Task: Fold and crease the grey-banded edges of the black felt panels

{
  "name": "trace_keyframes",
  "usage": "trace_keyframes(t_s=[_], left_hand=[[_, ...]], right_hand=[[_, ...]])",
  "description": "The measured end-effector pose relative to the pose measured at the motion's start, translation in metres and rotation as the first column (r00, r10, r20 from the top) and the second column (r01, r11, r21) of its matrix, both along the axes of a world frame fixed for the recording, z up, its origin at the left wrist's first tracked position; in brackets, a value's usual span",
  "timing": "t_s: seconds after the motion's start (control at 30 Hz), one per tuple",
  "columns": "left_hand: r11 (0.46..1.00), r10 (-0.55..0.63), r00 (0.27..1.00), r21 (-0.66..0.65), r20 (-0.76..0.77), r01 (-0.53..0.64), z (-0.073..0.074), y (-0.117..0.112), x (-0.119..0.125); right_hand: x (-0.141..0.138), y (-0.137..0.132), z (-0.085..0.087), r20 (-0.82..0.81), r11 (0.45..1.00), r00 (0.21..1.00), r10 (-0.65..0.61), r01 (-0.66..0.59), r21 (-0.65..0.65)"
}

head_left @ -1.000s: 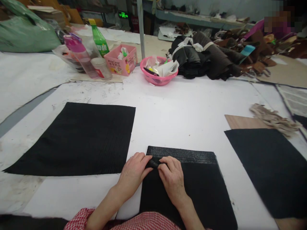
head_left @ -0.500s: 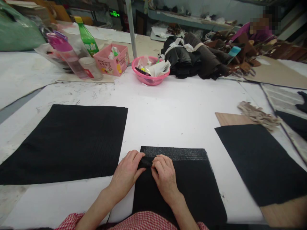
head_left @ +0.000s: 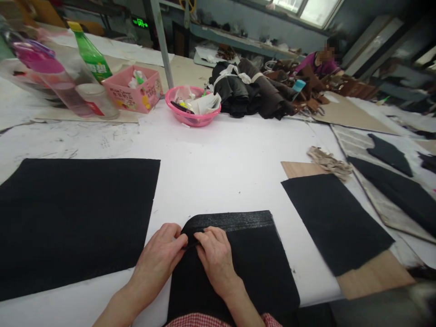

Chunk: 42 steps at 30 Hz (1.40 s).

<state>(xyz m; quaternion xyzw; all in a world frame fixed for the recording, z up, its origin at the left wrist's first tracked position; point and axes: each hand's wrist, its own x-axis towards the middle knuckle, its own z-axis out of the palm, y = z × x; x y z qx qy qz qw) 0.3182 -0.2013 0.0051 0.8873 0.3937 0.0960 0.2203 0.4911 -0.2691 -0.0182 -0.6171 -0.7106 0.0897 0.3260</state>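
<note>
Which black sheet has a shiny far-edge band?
The middle sheet, touched by the left hand and right hand; the left sheet and right sheet show none.

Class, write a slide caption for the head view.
Left hand and right hand hold a black sheet near its far left corner on a white table, a pink bowl beyond.

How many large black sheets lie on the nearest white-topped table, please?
3: a large black sheet at left, another touched by the left hand and right hand, and a third at right, partly covering a light-brown board. Layers underneath may be hidden.
</note>
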Motion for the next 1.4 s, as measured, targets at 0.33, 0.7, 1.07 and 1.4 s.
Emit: trace_keyframes(t_s=[0.33, 0.7, 1.07, 1.4], left_hand=[[0.997, 0.010, 0.995, 0.073, -0.096, -0.002, 0.004, 0.016, -0.016], [0.993, -0.116, 0.993, 0.019, 0.000, 0.116, -0.010, 0.009, 0.003], [0.984, -0.168, 0.985, -0.056, 0.040, 0.170, -0.013, 0.017, -0.001], [0.984, -0.165, 0.984, -0.058, 0.073, 0.169, -0.008, 0.023, 0.001]], right_hand=[[0.002, 0.001, -0.002, -0.024, 0.999, 0.999, -0.036, 0.035, -0.036], [0.002, 0.001, -0.004, 0.030, 0.996, 0.996, -0.086, 0.086, -0.001], [0.122, -0.026, 0.006, 0.290, 0.964, 0.923, -0.254, 0.267, -0.005], [0.242, -0.076, 0.022, 0.471, 0.844, 0.712, -0.521, 0.511, 0.160]])
